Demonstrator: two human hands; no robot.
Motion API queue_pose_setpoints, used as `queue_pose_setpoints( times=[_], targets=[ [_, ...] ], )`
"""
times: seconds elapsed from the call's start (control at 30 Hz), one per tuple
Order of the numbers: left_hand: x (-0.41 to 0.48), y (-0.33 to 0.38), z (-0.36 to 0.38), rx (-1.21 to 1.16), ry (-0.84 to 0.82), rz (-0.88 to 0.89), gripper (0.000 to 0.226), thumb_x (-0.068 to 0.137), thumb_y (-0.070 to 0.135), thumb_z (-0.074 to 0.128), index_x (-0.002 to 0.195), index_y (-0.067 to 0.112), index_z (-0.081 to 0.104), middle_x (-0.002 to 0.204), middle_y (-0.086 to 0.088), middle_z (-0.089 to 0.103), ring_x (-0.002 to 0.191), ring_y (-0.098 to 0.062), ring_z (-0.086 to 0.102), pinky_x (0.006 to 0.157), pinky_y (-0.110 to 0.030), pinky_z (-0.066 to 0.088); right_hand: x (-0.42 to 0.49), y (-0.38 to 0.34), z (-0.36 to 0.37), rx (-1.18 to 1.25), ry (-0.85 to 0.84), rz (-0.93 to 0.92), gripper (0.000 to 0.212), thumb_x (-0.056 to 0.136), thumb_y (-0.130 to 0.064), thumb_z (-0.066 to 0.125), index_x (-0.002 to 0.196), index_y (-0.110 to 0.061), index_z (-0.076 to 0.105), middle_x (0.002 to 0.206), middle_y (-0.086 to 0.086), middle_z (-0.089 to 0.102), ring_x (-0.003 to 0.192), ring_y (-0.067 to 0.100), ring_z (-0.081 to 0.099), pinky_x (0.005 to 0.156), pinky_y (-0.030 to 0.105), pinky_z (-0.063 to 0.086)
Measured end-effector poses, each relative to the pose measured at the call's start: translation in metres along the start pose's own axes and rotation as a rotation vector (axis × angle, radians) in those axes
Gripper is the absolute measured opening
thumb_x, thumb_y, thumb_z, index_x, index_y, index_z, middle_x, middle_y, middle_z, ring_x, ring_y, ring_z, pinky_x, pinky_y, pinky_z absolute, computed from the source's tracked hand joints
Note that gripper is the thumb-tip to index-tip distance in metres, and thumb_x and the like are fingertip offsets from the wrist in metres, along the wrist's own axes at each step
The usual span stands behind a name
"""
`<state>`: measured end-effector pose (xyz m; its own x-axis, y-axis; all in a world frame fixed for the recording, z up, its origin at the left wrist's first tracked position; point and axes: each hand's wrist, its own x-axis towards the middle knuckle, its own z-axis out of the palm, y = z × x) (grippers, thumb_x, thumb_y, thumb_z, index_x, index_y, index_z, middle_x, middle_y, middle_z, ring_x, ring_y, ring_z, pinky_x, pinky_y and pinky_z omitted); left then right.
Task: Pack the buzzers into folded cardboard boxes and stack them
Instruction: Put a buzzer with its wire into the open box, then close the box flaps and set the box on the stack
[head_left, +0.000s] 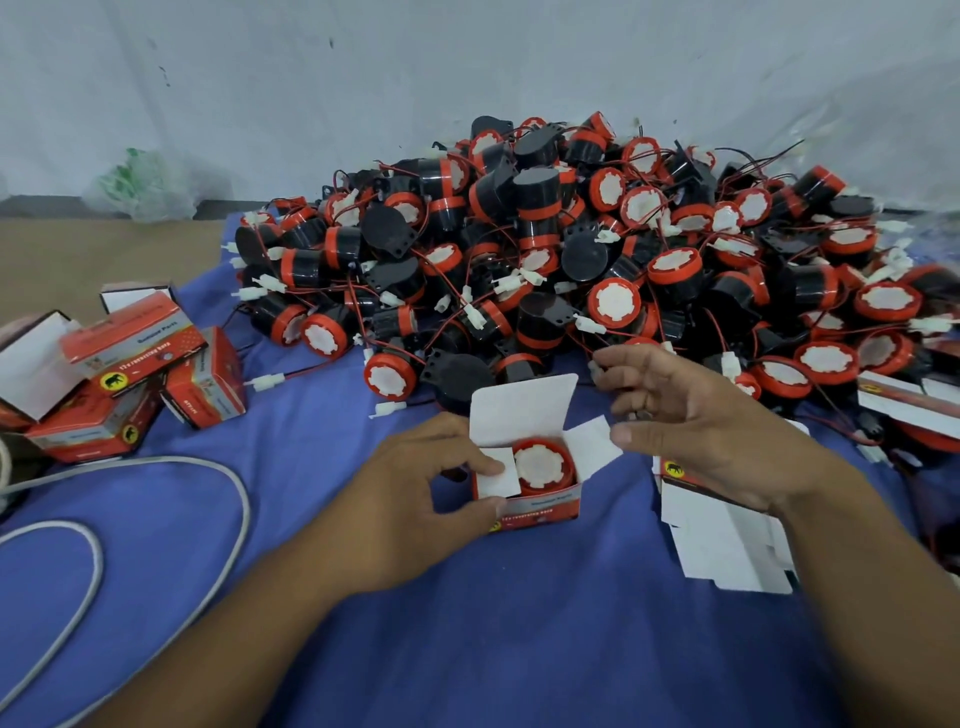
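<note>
A small red cardboard box (540, 506) stands on the blue cloth at centre, its white top flaps open. Inside it sits a red-capped buzzer (543, 462), white face up. My left hand (415, 493) grips the box's left side, thumb pressing the left flap. My right hand (711, 426) hovers just right of the box, fingers spread, thumb beside the right flap, holding nothing. Behind lies a big heap of black-and-red buzzers (571, 249) with red wires and white plugs.
Several packed red boxes (130, 374) lie jumbled at the left. Flat unfolded box blanks (727, 540) lie under my right wrist, more at the right edge (909, 405). A grey cable (104, 525) loops over the cloth at lower left. A plastic bag (145, 187) lies by the wall.
</note>
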<state>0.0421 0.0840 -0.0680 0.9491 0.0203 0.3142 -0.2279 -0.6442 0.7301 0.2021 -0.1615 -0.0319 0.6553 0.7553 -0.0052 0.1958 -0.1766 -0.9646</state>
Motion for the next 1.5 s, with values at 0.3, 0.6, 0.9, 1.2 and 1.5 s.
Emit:
queue_pose_setpoints(
  times=[0.3,0.6,0.9,1.2,1.5],
  targets=[
    [0.001,-0.003,-0.006,0.014,0.009,-0.011,0.025,0.081,0.019,0.082,0.105,0.023,0.074,0.11,0.021,0.062,0.104,-0.006,0.062,0.087,-0.023,0.053,0.015,0.005,0.037,0.261,-0.037,-0.008,0.036,0.077,-0.026,0.079,0.104,-0.006,0.064,0.081,0.009,0.069,0.066,0.018,0.065,0.058,0.023,0.053],
    [-0.001,-0.007,-0.003,0.027,-0.006,0.005,0.034,0.08,0.033,0.081,0.108,0.038,0.061,0.117,0.025,0.056,0.108,-0.006,0.059,0.089,-0.029,0.052,0.022,0.014,0.059,-0.116,0.001,-0.053,0.059,0.081,-0.034,0.081,0.125,-0.054,0.048,0.106,0.006,0.065,0.066,0.038,0.054,0.064,0.058,0.052],
    [0.001,-0.01,-0.004,0.037,0.021,0.066,0.029,0.088,0.03,0.071,0.112,0.036,0.055,0.132,0.03,0.054,0.118,0.002,0.055,0.093,-0.031,0.05,0.017,0.007,0.044,-0.309,-0.068,-0.148,0.039,0.077,-0.052,0.08,0.114,-0.046,0.07,0.118,-0.02,0.061,0.11,0.009,0.061,0.091,0.035,0.053],
    [-0.001,-0.012,-0.007,0.106,-0.043,0.059,0.046,0.084,0.052,0.072,0.124,0.04,0.055,0.139,0.023,0.053,0.127,0.001,0.05,0.103,-0.033,0.047,0.015,0.012,0.046,-0.443,-0.093,-0.186,0.057,0.075,-0.05,0.076,0.129,-0.043,0.063,0.13,-0.041,0.051,0.124,-0.019,0.044,0.093,-0.001,0.036],
    [0.003,-0.01,-0.004,0.026,0.07,0.129,0.038,0.092,0.033,0.062,0.125,0.016,0.068,0.134,0.008,0.062,0.126,-0.001,0.055,0.1,-0.03,0.052,0.017,0.01,0.057,-0.51,-0.065,-0.336,0.045,0.094,-0.055,0.055,0.137,-0.046,0.045,0.129,-0.04,0.052,0.117,-0.02,0.048,0.093,-0.001,0.036]
  ],
)
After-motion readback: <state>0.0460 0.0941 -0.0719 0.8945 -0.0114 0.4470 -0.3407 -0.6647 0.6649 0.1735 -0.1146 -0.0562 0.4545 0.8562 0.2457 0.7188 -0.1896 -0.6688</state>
